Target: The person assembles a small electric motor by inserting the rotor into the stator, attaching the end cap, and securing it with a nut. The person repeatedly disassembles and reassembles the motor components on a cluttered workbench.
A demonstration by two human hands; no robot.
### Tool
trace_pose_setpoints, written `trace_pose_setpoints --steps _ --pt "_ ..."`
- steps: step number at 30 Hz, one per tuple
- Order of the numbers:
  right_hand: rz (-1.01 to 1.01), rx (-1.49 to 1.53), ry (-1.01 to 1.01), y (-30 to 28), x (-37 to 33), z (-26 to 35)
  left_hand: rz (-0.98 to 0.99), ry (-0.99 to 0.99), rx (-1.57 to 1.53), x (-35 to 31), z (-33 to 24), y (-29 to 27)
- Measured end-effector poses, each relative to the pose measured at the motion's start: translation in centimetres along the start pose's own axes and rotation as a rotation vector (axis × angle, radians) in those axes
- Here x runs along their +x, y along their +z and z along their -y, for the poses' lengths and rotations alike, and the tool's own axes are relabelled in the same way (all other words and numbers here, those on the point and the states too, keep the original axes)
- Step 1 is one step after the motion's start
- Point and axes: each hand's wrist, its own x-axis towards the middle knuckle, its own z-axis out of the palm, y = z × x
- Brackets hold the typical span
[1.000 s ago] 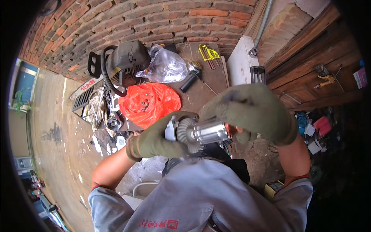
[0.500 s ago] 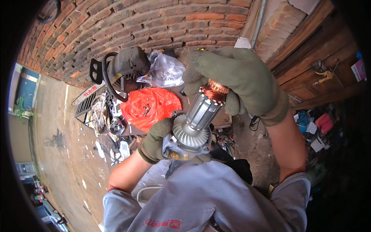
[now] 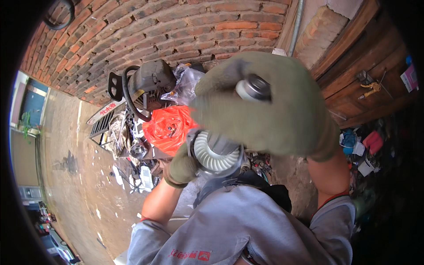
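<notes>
Both my hands wear dark green gloves. My left hand [image 3: 183,165] is closed round the side of a grey metal motor housing [image 3: 242,159] in front of my chest. Out of the housing rises a motor armature with a pale, ribbed fan [image 3: 207,154] at its base. My right hand [image 3: 282,121] wraps round the armature's upper part, hiding its copper windings and most of its core; this glove is partly smeared by motion. Above its fingers shows the shaft end with a dark, round bearing [image 3: 257,87].
Behind the left hand, a bench holds a red plastic bag [image 3: 165,128] with small parts, a clear plastic bag [image 3: 183,84] and a chainsaw [image 3: 152,79]. A brick wall [image 3: 176,35] stands at the back, a wooden door [image 3: 353,84] at right. Scraps [image 3: 145,176] litter the floor.
My right hand has come down from the copper end and closed round the armature, nearer the camera, leaving the bearing end showing. My left hand still holds the housing, shifted slightly right.
</notes>
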Motion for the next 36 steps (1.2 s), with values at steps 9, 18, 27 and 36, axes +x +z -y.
trace_pose_setpoints --steps 9,18,27,36 --pt "-0.206 -0.048 -0.257 -1.5 3.6 0.4 -0.028 0.384 0.507 1.3 -6.6 1.0" --pt "-0.135 -0.061 -0.273 -2.6 8.7 -0.1 -0.124 0.233 -0.083 4.1 -6.9 0.5" --pt "-0.058 -0.522 -0.878 -2.9 12.7 -1.4 0.453 0.301 -0.435 6.0 -6.6 3.0" --pt "-0.079 -0.865 -0.83 -4.3 12.2 -0.5 0.211 0.268 -0.286 5.8 -5.7 3.2"
